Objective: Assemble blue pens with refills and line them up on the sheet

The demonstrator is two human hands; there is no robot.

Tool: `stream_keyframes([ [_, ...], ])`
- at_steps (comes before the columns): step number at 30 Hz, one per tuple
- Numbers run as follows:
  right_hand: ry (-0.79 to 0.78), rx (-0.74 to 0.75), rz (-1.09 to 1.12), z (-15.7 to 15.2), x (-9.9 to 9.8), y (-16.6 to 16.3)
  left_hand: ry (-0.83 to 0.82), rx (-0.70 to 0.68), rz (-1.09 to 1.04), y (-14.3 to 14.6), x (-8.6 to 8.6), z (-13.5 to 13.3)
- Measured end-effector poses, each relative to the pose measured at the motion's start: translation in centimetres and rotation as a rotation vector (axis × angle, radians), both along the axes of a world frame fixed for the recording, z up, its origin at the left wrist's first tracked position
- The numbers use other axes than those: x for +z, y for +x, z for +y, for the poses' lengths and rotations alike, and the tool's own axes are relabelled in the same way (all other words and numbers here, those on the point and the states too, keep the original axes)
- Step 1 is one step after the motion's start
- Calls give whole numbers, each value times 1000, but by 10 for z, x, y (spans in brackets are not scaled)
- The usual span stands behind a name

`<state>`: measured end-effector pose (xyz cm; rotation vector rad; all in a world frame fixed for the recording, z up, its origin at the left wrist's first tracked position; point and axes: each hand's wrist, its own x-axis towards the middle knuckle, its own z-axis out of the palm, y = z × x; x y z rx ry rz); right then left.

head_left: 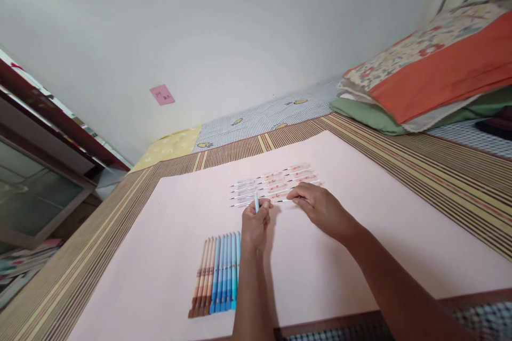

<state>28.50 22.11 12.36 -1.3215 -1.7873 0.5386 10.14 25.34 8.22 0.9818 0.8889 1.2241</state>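
Observation:
My left hand (255, 221) is closed around a pale blue pen (256, 201), which stands up out of the fist. My right hand (316, 205) pinches the end of a slim white pen refill (283, 201) with a dark tip, lying low over the paper. Just beyond both hands, several similar refills (272, 181) lie in rows, clear or white with reddish patterns and dark tips. Nearer me, a row of pens (220, 272) in brown, peach and blue shades lies side by side, its right end hidden behind my left forearm.
A large pale pink sheet (160, 234) covers much of the striped mat (96, 234). Folded bedding and a floral orange pillow (444, 64) are piled at the right. A white wall (240, 37) with a pink note (162, 94) rises behind; a glass-fronted cabinet (32, 186) stands left.

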Motion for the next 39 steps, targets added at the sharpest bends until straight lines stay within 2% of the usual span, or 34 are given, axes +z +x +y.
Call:
stream_keyframes([
  [12,-10,15,-93,-5,10,-2,15,-24,36,1,9,-4],
  [19,-45,50,-57,-7,9,-7,-18,28,6,3,9,-4],
  [26,-77,100,88,-8,7,-15,-34,-15,-110,2,10,-6],
  [31,-187,151,268,-5,-1,-19,6,2,-125,4,14,-8],
  [35,-273,189,461,4,-14,-22,12,52,-259,6,17,-9],
  [39,-328,167,539,8,-22,-21,-59,137,-353,2,13,-6],
])
